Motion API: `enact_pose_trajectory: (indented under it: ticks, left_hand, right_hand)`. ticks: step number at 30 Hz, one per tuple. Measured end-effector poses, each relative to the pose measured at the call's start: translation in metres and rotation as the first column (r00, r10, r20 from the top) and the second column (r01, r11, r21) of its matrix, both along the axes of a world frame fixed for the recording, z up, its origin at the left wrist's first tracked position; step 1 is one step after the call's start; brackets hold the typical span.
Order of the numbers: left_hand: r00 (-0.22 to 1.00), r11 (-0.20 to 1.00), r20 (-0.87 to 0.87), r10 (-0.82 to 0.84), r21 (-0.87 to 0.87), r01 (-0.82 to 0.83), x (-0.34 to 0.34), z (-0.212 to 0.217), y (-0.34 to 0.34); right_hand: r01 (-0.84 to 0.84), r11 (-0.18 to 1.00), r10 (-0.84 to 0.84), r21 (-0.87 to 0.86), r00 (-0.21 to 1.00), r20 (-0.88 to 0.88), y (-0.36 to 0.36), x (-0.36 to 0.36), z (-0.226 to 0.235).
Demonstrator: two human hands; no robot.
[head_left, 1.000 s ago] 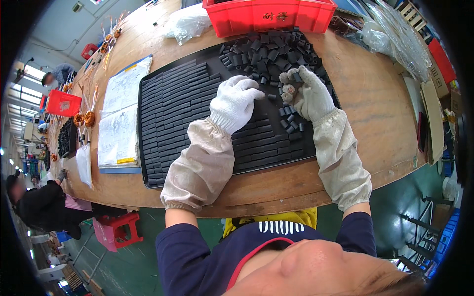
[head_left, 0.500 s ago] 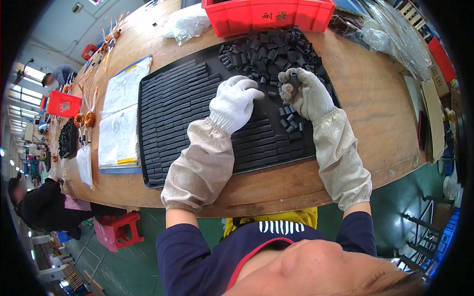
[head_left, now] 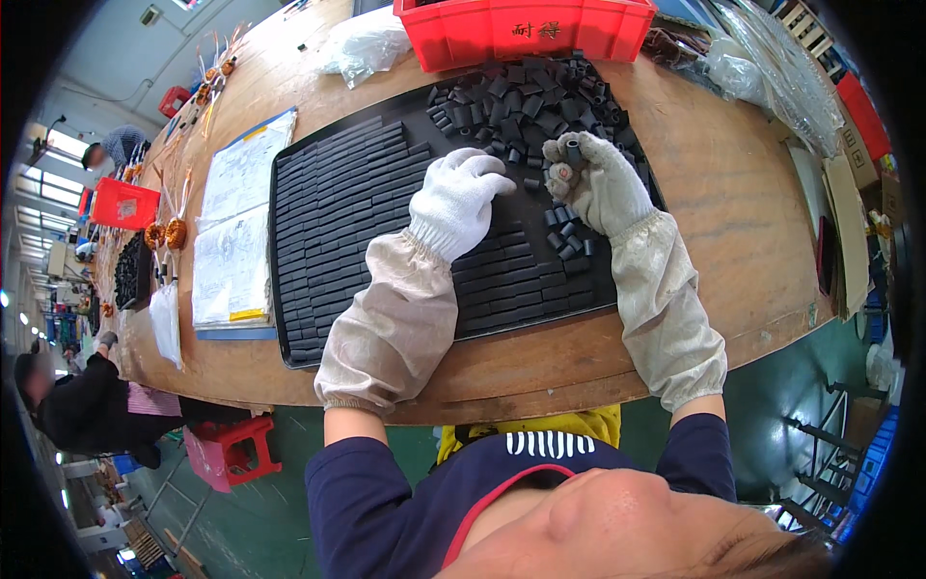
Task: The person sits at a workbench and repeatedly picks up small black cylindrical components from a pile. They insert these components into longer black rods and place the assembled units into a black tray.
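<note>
A large black tray (head_left: 424, 114) lies on the table, its left and near parts filled with tight rows of short black tubes (head_left: 333, 222). My left hand (head_left: 455, 198), in a white knit glove, is over the middle of these rows, fingers curled downward; whatever is under them is hidden. My right hand (head_left: 606, 188), its glove stained grey at the fingers, pinches a black tube (head_left: 574, 151) between thumb and fingers. Several loose tubes (head_left: 569, 236) stand or lie just below it. A jumbled pile of tubes (head_left: 526, 101) covers the tray's far right.
Beyond the tray is a red bin (head_left: 526, 37); a clear plastic bag (head_left: 365, 46) lies beside it. Left of the tray are printed sheets on a blue clipboard (head_left: 231, 251). Copper coils (head_left: 174, 233) and a red box (head_left: 125, 204) stand farther left. Another person (head_left: 92, 400) sits at left.
Both my hands stay nearly still, with the tube in my right hand tipped only slightly. At the left, the other person's arm has risen toward the table.
</note>
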State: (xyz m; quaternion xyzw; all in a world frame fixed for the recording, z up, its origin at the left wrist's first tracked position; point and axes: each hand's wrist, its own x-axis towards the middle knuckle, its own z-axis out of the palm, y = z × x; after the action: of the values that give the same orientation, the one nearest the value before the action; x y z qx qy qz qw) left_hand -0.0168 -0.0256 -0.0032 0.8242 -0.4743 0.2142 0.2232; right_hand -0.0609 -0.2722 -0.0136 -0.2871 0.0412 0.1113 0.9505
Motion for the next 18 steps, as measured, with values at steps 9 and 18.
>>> enact_pose_trajectory:
  ticks: [9, 18]
  left_hand:
    - [0.997, 0.993, 0.022, 0.073, -0.090, -0.071, -0.003, 0.004, -0.003]
    - [0.972, 0.968, 0.017, 0.233, -0.103, -0.230, 0.004, -0.006, 0.001]
  right_hand:
    - [0.003, 1.000, -0.004, 0.026, 0.998, 0.064, 0.001, -0.001, 0.002]
    - [0.020, 0.998, -0.013, -0.067, 0.996, 0.092, 0.003, -0.002, 0.001]
